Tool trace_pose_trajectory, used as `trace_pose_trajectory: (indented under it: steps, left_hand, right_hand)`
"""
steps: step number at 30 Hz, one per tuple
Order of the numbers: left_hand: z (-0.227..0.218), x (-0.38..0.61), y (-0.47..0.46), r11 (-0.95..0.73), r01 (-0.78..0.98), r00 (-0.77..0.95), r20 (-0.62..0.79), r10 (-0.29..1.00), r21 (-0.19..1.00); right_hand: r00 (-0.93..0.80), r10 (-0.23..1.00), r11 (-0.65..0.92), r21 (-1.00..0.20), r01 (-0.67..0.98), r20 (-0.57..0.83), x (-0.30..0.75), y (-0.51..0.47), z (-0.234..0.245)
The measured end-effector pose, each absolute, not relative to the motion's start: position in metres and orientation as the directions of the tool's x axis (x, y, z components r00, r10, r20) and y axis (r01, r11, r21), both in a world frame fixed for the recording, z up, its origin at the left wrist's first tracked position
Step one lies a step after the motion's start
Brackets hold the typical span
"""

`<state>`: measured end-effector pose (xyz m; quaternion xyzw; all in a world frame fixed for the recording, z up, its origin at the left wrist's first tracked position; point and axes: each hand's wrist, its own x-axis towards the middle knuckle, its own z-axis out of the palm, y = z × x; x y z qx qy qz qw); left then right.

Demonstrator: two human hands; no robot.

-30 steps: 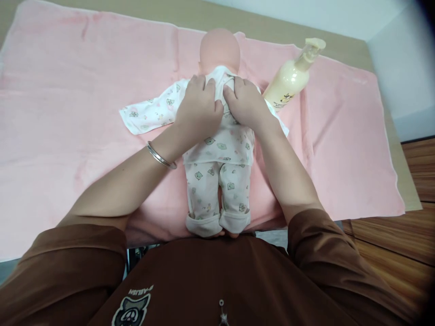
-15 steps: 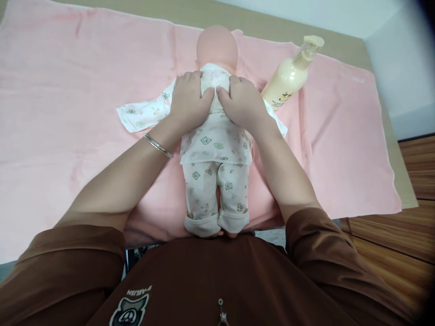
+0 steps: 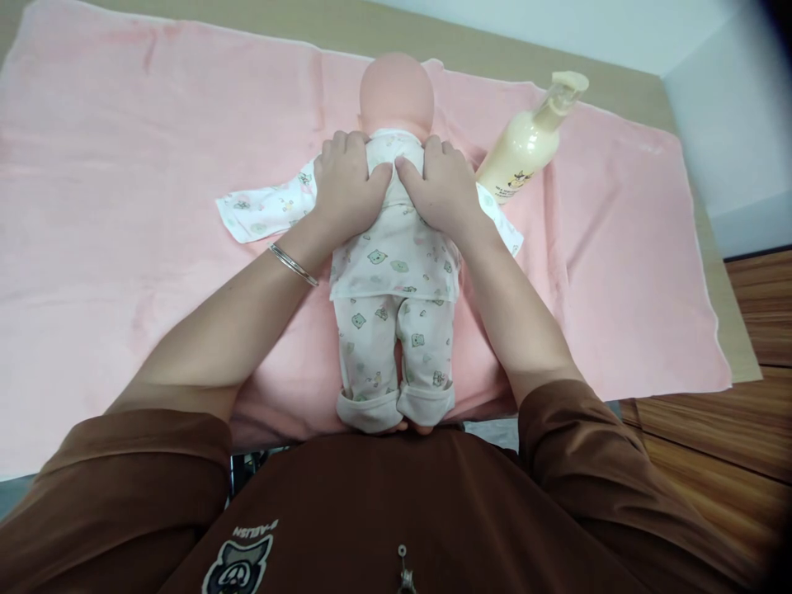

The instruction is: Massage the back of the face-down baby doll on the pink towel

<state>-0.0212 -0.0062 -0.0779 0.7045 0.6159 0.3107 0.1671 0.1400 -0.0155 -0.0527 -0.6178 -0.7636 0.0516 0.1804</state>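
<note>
Infant training doll [image 3: 396, 87] lying face down on a pink towel [image 3: 619, 247], with both hands on its upper back.

The doll lies lengthwise near the middle of the towel, its feet just beside the person's brown top [image 3: 371, 511]. It wears a printed white jacket [image 3: 396, 264] and matching trousers [image 3: 393, 355] with rolled cuffs. The left hand [image 3: 350, 186], with a metal bangle [image 3: 293, 265] at the wrist, and the right hand [image 3: 440, 188] lie side by side, fingers open and slightly spread, pressing on the jacket without gripping it. A loose jacket sleeve [image 3: 260, 210] lies out flat to the left. A cream pump bottle [image 3: 525, 140] lies tilted on the towel near the right hand. The towel covers a tan tabletop [image 3: 371, 25].
</note>
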Motion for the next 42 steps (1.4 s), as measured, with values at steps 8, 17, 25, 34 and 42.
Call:
trace_pose_trajectory:
  steps: [8,17,25,34,42]
  left_hand:
    - [-0.084,-0.018,-0.003,-0.177,0.774,0.017,0.260,0.966,0.608]
    - [-0.072,-0.020,-0.019,-0.321,0.779,0.149,0.339,0.929,0.539]
    - [-0.058,-0.014,-0.033,-0.417,0.742,0.222,0.393,0.892,0.526]
    - [-0.080,-0.031,0.002,-0.316,0.670,0.107,0.333,0.937,0.672]
    - [-0.061,-0.019,-0.032,-0.412,0.791,0.255,0.368,0.894,0.453]
  right_hand:
    - [-0.143,0.963,0.208,-0.290,0.934,0.228,0.138,-0.014,-0.056]
    - [-0.164,0.960,0.235,-0.335,0.912,0.226,0.142,-0.013,-0.059]
    - [-0.186,0.966,0.234,-0.305,0.923,0.178,0.141,-0.019,-0.048]
    - [-0.251,0.943,0.280,-0.109,0.954,0.219,0.112,-0.059,-0.029]
    - [-0.204,0.955,0.265,-0.315,0.911,0.214,0.139,-0.020,-0.046]
